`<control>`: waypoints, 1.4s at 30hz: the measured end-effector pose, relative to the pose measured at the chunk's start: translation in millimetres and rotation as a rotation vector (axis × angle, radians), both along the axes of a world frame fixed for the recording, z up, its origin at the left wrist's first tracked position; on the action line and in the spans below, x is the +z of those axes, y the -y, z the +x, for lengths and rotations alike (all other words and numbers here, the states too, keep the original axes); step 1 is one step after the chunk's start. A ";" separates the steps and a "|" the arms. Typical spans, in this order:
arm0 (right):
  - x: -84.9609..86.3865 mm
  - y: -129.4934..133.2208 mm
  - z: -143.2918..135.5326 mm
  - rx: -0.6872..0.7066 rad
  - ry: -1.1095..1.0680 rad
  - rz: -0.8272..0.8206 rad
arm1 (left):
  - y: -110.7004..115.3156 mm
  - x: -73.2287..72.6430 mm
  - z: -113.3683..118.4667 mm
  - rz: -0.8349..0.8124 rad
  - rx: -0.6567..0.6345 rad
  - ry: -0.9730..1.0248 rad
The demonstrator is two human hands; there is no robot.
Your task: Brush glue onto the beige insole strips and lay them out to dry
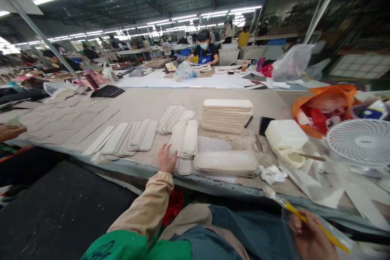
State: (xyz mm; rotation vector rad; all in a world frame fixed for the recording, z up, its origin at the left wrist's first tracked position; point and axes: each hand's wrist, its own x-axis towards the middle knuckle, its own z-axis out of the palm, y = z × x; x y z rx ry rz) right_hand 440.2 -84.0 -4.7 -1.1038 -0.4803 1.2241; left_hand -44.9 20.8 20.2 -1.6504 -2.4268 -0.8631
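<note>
My left hand is over the table's front edge, fingers apart and holding nothing, beside a small group of pale rounded strips. My right hand, at the lower right, grips a brush with a yellow handle, its bristles pointing up and left. A low stack of pale strips lies near the front edge between my hands. Behind it stands a taller stack. More strips are fanned out to the left of my left hand.
At right are a white jug with a stick in its opening, scissors, crumpled tissue, an orange bag and a white fan grille. Another person's hand shows at far left; a person in a blue apron sits opposite.
</note>
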 end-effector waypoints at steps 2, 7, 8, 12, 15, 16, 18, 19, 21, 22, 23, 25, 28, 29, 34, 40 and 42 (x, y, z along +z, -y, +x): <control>-0.6 -0.1 -0.4 0.008 0.009 -0.006 | -7.9 7.5 2.0 -0.074 -0.047 -0.041; -6.1 -1.2 2.0 0.012 0.015 -0.018 | -34.0 24.3 -0.1 -0.255 -0.045 -0.104; -6.9 -1.5 2.3 0.014 0.015 -0.021 | -37.6 26.3 -1.2 -0.296 -0.040 -0.116; -5.5 -1.8 0.1 0.020 0.026 -0.018 | -43.3 28.9 -4.9 -0.418 -0.036 -0.152; -1.8 -1.7 -2.7 0.029 0.042 -0.007 | -44.1 27.7 -7.1 -0.466 -0.031 -0.161; -1.1 -1.7 -3.2 0.031 0.049 -0.003 | -44.5 27.2 -7.6 -0.474 -0.032 -0.162; -0.8 -1.5 -3.3 0.031 0.063 0.000 | -45.3 26.6 -8.0 -0.477 -0.036 -0.160; -1.2 -1.3 -3.1 0.031 0.065 -0.001 | -45.7 26.5 -7.9 -0.475 -0.037 -0.158; -2.8 -0.7 -2.3 0.033 0.063 -0.002 | -46.5 26.8 -7.0 -0.466 -0.030 -0.149; -3.8 -0.3 -1.9 0.035 0.061 -0.003 | -46.8 27.1 -6.4 -0.461 -0.023 -0.143; -4.8 0.0 -1.6 0.037 0.057 0.000 | -47.3 27.4 -5.9 -0.457 -0.017 -0.137; -6.3 0.4 -1.1 0.044 0.051 0.011 | -48.5 27.8 -5.7 -0.450 -0.007 -0.123; -7.3 0.7 -0.8 0.059 0.047 0.031 | -50.6 27.2 -8.0 -0.448 0.004 -0.088; -7.2 0.9 -0.9 0.062 0.045 0.035 | -51.2 26.7 -9.5 -0.450 0.009 -0.073; -4.1 2.0 -2.7 0.048 0.061 0.033 | -52.5 27.1 -16.7 -0.480 0.021 -0.008; -6.3 3.3 -1.7 0.035 0.053 0.017 | -52.5 31.5 -16.1 -0.525 0.006 0.018; -8.6 3.3 -0.7 0.042 0.042 0.017 | -51.6 31.6 -14.7 -0.531 0.001 0.022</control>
